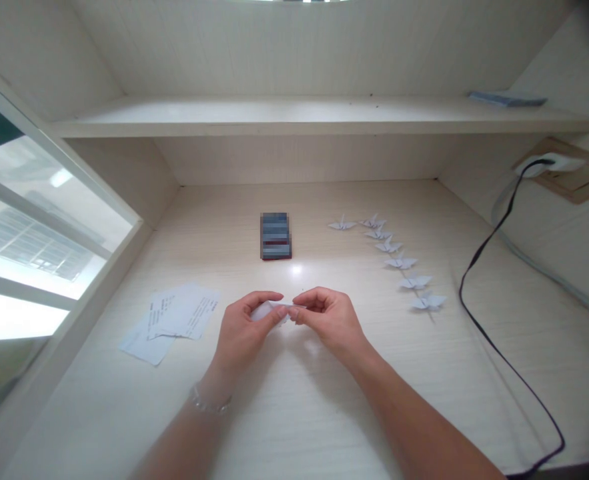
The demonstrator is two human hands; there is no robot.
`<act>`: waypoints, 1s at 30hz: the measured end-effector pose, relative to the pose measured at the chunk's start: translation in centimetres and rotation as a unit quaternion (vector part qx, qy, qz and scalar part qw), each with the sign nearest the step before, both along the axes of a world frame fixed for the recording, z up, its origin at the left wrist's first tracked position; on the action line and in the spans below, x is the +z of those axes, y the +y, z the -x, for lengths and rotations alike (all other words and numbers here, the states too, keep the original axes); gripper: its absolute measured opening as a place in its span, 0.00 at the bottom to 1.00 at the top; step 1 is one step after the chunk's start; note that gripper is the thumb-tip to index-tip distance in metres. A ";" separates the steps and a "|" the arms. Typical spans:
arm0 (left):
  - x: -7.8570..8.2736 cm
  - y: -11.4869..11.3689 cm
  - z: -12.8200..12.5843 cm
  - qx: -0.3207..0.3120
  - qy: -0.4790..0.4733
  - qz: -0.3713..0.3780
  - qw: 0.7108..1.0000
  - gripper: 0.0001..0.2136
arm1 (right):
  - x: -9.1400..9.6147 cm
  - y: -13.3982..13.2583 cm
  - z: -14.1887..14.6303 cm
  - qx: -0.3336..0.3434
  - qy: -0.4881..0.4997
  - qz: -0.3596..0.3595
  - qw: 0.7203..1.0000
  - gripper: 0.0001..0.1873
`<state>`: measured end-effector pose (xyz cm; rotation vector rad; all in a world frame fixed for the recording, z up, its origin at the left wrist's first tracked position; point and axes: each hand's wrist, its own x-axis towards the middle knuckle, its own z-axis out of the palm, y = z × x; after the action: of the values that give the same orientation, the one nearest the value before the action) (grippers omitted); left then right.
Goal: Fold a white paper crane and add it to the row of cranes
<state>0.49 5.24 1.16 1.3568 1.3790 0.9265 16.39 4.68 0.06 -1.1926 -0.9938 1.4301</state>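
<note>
Between my two hands, just above the desk, is a small folded piece of white paper [263,310]. My left hand [247,323] is closed on its left part, thumb in front and fingers behind. My right hand [329,317] pinches its right end between thumb and fingertips. Much of the paper is hidden by my fingers, so its exact shape does not show. To the right, several white paper cranes [401,263] stand in a curved row. Several loose sheets of printed paper [187,310] lie overlapping on the left.
A phone-like dark rectangle [275,236], its face blurred, lies behind my hands. A black cable [494,343] runs down the right side from a wall socket [581,177]. Above the desk's back crosses a shelf [294,117] with a flat bluish item [507,99]. At left is a window [39,220].
</note>
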 end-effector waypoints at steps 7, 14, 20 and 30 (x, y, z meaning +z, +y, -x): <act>-0.2 0.1 0.1 0.014 -0.011 0.013 1.000 0.13 | 0.1 0.0 0.0 0.013 0.010 0.017 1.000 0.12; -0.3 0.3 0.0 0.043 -0.131 0.108 0.984 0.16 | 0.3 0.5 -0.9 0.022 0.042 0.042 0.998 0.15; 0.0 0.5 0.1 0.068 -0.187 0.183 0.963 0.15 | 0.0 0.6 -0.8 0.025 0.035 0.034 0.998 0.15; 0.3 0.5 0.0 0.063 -0.202 0.204 0.956 0.14 | 0.4 0.2 -0.3 0.030 0.041 0.038 0.998 0.15</act>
<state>0.47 5.76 1.45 0.7281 1.2562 0.8821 16.69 4.92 0.44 -1.1573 -0.9314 1.5646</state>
